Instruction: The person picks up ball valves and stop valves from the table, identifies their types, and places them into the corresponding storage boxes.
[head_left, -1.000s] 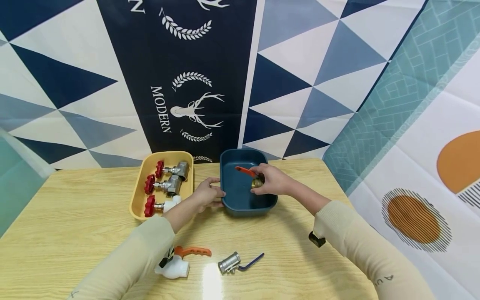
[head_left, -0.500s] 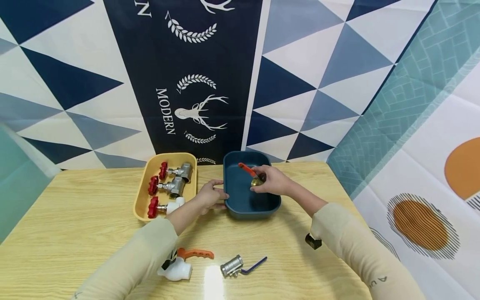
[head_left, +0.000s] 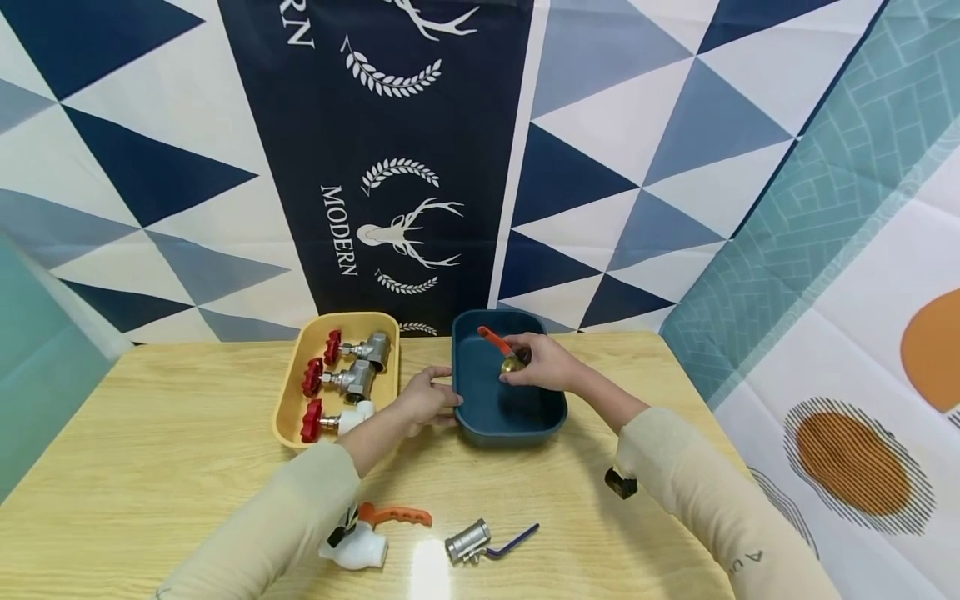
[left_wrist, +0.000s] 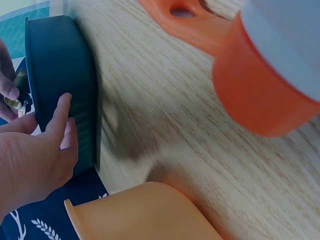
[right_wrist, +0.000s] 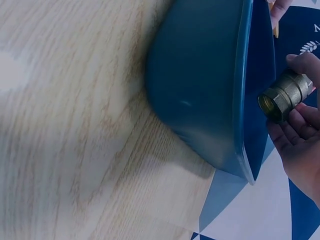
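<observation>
My right hand point(head_left: 543, 361) holds a brass ball valve point(right_wrist: 286, 96) with an orange-red lever point(head_left: 493, 340) over the dark blue bin point(head_left: 480, 417). In the right wrist view, thumb and fingers grip the valve body, and one threaded opening faces the camera. At the bin's left side, my left hand point(head_left: 423, 400) pinches the wall. The left wrist view shows its fingers point(left_wrist: 60, 117) along the outer wall and the thumb at the rim. Part of the valve is hidden behind the right fingers.
Left of the bin, a yellow tray point(head_left: 283, 421) holds several red-wheeled valves point(head_left: 352, 379). Nearer me lie a white plastic valve point(head_left: 363, 550) with an orange handle, and a steel ball valve point(head_left: 468, 542) with a blue lever. A patterned cloth stands behind the table.
The valve's lever has tilted a little more upward in my right hand. My left hand stays at the bin's side. The head view has shifted slightly.
</observation>
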